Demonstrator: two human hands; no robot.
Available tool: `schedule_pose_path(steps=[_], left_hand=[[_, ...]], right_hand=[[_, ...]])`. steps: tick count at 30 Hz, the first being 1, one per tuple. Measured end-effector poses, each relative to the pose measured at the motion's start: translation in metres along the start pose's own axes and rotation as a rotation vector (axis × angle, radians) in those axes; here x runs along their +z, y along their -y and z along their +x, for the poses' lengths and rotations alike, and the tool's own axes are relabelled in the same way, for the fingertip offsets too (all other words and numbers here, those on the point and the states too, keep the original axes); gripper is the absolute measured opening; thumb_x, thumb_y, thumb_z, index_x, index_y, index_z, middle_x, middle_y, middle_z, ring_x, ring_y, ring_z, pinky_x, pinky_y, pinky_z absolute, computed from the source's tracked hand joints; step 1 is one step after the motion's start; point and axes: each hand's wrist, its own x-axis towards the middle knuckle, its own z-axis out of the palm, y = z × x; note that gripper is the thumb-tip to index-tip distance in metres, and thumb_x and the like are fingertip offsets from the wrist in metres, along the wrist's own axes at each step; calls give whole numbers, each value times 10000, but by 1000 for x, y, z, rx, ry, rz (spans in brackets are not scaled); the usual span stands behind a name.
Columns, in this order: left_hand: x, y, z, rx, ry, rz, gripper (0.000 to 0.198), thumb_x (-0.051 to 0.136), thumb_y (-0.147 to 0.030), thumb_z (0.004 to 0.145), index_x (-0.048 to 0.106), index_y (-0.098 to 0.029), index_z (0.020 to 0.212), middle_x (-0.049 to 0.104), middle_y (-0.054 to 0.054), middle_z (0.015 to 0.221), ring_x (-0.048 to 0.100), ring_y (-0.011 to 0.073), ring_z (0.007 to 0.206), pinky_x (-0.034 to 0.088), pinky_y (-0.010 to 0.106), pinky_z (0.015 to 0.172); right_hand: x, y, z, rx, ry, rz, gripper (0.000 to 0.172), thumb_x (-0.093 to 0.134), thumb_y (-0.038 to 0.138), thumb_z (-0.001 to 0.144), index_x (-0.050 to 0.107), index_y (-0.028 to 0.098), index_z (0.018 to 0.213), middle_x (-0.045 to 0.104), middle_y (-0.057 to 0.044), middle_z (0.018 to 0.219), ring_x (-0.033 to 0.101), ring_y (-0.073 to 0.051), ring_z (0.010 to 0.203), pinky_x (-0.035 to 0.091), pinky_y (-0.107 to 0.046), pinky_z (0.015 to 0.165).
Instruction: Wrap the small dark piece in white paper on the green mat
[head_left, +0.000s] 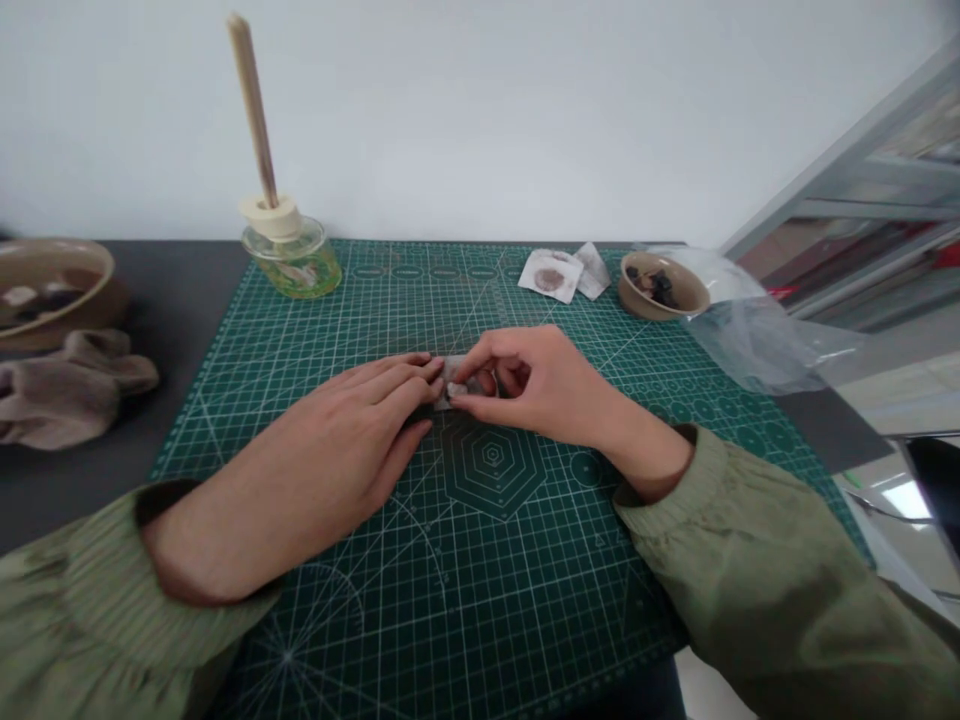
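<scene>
A small greyish-white sheet (451,364) lies on the green cutting mat (495,560), mostly covered by my fingers. My left hand (352,420) lies flat with its fingers stretched, the fingertips on the sheet's left side. From the right, my right hand (532,385) reaches over the same sheet. Its thumb and index finger pinch a small whitish lump (455,389), too small to name. The remaining fingers of that hand are curled under.
Behind on the right are a white packet with a brown round print (551,276), a second packet (593,270), a bowl of dark pieces (684,285) and a clear plastic bag (772,340). Leftward stand a reed diffuser (300,265), another bowl (112,285) and a brown cloth (67,390).
</scene>
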Motion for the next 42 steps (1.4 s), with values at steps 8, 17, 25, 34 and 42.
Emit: schedule_pose_path(steps=[8, 17, 25, 34, 42], left_hand=[[-17, -22, 10, -234, -348, -371, 190, 758, -360, 1132, 719, -243, 1277, 844, 84, 1192, 831, 276, 1077, 710, 437, 944], [-18, -31, 9, -346, -472, -670, 158, 904, -249, 1022, 825, -291, 1152, 856, 10, 1058, 825, 232, 961, 699, 421, 854], [-22, -31, 6, -306, -484, -668, 168, 908, -201, 1013, 824, -291, 1127, 862, -2, 1058, 815, 205, 955, 676, 407, 846], [-26, -26, 6, -277, -528, -605, 134, 906, -192, 973, 783, -246, 963, 911, 59, 1099, 886, 269, 1065, 723, 450, 989], [-88, -61, -81, -388, -679, -640, 234, 903, -92, 929, 818, -264, 1063, 900, 28, 1049, 887, 213, 995, 755, 334, 924]], right_hand=[[1, 15, -4, 108, -4, 584, 398, 1073, 286, 820, 773, 201, 1068, 905, -63, 974, 865, -194, 812, 687, -274, 720], [2, 19, -7, 32, 113, 593, 269, 911, 150, 943, 733, 225, 1131, 904, -43, 977, 879, -183, 876, 690, -276, 803], [1, 23, -10, 38, 133, 581, 279, 921, 182, 962, 712, 234, 1141, 907, -44, 966, 892, -202, 909, 702, -308, 858], [-9, 4, -1, 40, -3, 518, 367, 896, 505, 1012, 713, 218, 1151, 907, -114, 1110, 881, -233, 844, 697, -342, 723], [41, 92, 43, -58, 141, -305, 175, 682, 200, 1058, 745, 189, 1221, 867, -106, 1173, 836, -224, 966, 665, -345, 812]])
